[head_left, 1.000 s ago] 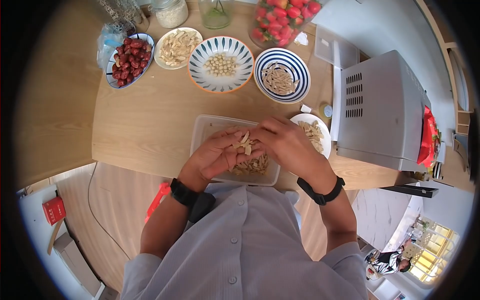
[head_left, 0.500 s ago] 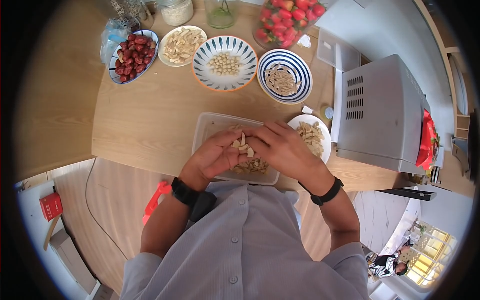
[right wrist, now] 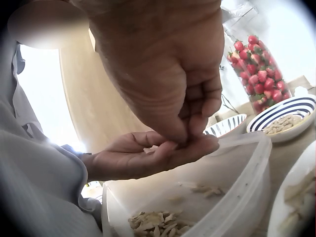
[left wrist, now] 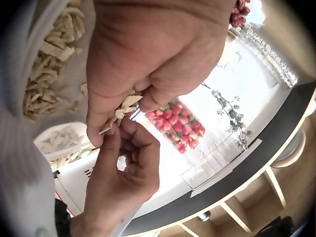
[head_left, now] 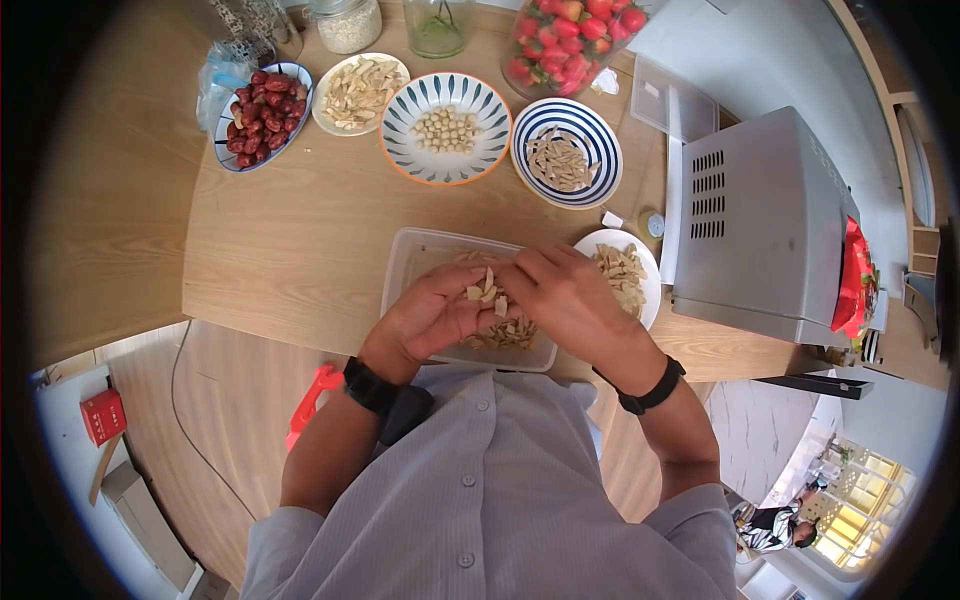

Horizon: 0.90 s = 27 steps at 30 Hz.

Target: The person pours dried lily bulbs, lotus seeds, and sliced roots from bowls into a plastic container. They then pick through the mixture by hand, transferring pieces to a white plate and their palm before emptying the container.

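Observation:
My left hand (head_left: 425, 315) is palm up and cupped, holding several pale dried slices (head_left: 487, 292) between its thumb and fingers. Over its fingertips bends my right hand (head_left: 575, 305), thumb and fingers pinched together at one of the slices; in the right wrist view its knuckles partly cover them. Both hands are above a clear plastic container (head_left: 401, 262), whose bottom holds more pale slices (right wrist: 158, 224). Close to the right hand, a white plate (head_left: 653, 290) carries a heap of similar pieces (head_left: 622, 272).
Along the back stand a dish of red dates (head_left: 265, 120), a small plate of pale slices (head_left: 360, 92), a bowl of round pale seeds (head_left: 395, 130) and a blue-striped bowl (head_left: 612, 165). Behind are jars and a container of strawberries (head_left: 570, 45). A grey appliance (head_left: 760, 220) stands right.
The right fingers have shifted slightly at the left fingertips, and the slices in the left palm lie a little differently. The left hand stays cupped over the container.

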Motion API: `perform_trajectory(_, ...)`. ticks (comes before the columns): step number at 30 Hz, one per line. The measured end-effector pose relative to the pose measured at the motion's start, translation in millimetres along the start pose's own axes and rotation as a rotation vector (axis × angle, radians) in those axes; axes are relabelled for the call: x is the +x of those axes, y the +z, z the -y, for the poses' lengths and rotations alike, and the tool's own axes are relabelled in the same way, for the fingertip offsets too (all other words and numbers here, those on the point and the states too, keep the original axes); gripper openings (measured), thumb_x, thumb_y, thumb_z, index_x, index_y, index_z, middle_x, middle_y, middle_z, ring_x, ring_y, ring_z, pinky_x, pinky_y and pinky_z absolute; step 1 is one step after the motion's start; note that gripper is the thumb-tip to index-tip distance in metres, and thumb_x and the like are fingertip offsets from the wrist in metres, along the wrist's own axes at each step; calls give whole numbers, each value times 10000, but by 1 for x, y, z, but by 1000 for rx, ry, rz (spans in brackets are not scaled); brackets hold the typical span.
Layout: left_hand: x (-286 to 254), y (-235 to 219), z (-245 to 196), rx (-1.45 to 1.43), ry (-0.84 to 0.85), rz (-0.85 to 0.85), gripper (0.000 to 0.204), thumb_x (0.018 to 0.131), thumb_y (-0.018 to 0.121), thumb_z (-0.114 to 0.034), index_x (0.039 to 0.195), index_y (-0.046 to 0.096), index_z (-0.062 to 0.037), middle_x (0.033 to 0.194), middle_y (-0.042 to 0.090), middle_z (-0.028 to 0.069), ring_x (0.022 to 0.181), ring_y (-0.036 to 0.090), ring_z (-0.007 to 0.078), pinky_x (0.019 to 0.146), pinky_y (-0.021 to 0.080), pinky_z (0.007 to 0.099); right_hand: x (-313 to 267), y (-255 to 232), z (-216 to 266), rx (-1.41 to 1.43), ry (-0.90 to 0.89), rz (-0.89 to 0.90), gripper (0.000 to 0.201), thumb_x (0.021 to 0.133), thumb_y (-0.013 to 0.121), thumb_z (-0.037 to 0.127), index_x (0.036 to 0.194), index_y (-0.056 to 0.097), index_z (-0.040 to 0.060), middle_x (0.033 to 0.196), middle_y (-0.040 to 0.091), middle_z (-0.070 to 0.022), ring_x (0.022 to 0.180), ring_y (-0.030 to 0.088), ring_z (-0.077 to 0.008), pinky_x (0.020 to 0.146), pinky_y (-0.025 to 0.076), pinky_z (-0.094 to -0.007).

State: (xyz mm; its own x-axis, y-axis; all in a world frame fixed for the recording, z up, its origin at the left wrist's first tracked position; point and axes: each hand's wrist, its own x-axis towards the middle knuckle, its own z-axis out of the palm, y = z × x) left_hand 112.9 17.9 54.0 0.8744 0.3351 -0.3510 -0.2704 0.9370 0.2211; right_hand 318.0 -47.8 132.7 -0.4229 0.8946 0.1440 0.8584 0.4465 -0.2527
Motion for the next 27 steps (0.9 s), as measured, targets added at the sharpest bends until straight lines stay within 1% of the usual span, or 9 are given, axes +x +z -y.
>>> perform_trajectory(5, -1, 4, 0, 56, 7, 30, 342, 1090, 539, -153, 1361, 574, 51, 1310, 653, 164, 1188, 682, 277, 1073, 574, 452, 2, -2, -1, 52, 4, 8, 326, 759, 744, 138, 1061, 712, 20, 940, 661, -104, 884, 694, -261, 784, 580, -376)
perform_trajectory(8, 0, -1, 3, 43, 2, 5, 326, 1094, 530, -146, 1355, 579, 43, 1303, 658, 150, 1178, 682, 265, 1069, 574, 448, 0, 6, -3, -81, -50, 85, 444, 756, 791, 185, 1156, 687, 22, 971, 637, -85, 932, 674, -254, 789, 571, -343)
perform_trajectory(11, 0, -6, 5, 0, -11, -21, 318, 1099, 520, -140, 1361, 582, 28, 1296, 663, 129, 1174, 680, 252, 1036, 583, 432, 1, 4, 0, -128, -46, 151, 385, 758, 774, 181, 1099, 684, 25, 950, 638, -78, 922, 674, -241, 775, 573, -340)
perform_trajectory(14, 1, -11, 2, 5, -19, -17, 315, 1101, 519, -140, 1369, 585, 12, 1292, 665, 110, 1164, 680, 239, 987, 592, 416, 6, 1, 1, -137, -97, 145, 284, 766, 745, 170, 1010, 685, 37, 926, 641, -72, 917, 672, -233, 762, 574, -341)
perform_trajectory(17, -1, -15, 2, 21, -26, -44, 318, 1102, 522, -144, 1378, 582, 1, 1293, 664, 99, 1151, 682, 227, 954, 594, 407, 7, 10, -7, -106, -220, 97, 197, 779, 719, 158, 940, 683, 50, 918, 650, -64, 923, 674, -224, 756, 572, -337)
perform_trajectory(20, -1, -15, 4, 24, -27, -70, 316, 1102, 524, -145, 1378, 581, -2, 1298, 662, 97, 1140, 683, 218, 954, 594, 408, 8, 7, -10, -122, -300, 84, 153, 793, 705, 161, 915, 687, 71, 921, 650, -55, 925, 672, -217, 758, 570, -325)
perform_trajectory(22, 1, -13, 4, 28, -21, -77, 314, 1101, 525, -142, 1378, 580, -4, 1301, 660, 98, 1136, 684, 215, 958, 595, 411, 9, 6, -9, -119, -306, 85, 143, 795, 705, 166, 912, 685, 85, 921, 648, -50, 927, 670, -212, 755, 568, -321)
perform_trajectory(25, 4, -17, 3, -3, -18, -3, 311, 1099, 530, -141, 1372, 580, 1, 1302, 661, 96, 1148, 683, 213, 975, 594, 416, 12, 0, -9, -124, -315, 100, 122, 800, 701, 163, 900, 677, 98, 923, 647, -44, 937, 668, -208, 759, 569, -321)
perform_trajectory(27, 2, -10, 1, 17, -7, -47, 319, 1099, 534, -144, 1367, 577, 24, 1316, 658, 118, 1190, 676, 235, 1005, 588, 421, 14, 0, -12, -79, -301, 96, 138, 804, 704, 150, 929, 688, 93, 933, 660, -47, 933, 675, -222, 771, 582, -335)
